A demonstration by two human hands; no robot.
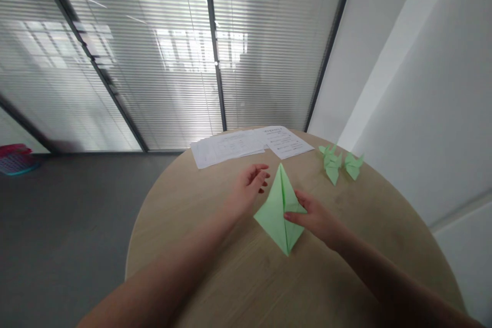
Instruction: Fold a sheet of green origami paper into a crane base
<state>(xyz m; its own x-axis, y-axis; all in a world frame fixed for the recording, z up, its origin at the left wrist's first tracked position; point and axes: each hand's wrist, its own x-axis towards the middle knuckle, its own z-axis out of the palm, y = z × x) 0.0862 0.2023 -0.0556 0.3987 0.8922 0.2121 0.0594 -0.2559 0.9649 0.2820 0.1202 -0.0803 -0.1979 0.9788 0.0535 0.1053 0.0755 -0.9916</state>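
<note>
A light green sheet of origami paper (273, 211), folded into a kite-like diamond with a crease down its middle, is over the middle of the round table. My right hand (313, 217) grips its right side, thumb on top and the other fingers partly behind the edge. To the left of the paper's upper half, my left hand (253, 182) is apart from it, its fingers loosely curved and spread, holding nothing.
Printed white sheets (230, 148) lie at the table's (172, 225) far edge. Several small folded green paper figures (332, 164) sit at the right back. A glass partition with blinds (172, 87) stands behind; a white wall (430, 113) rises at the right. A basket (17, 160) is on the floor.
</note>
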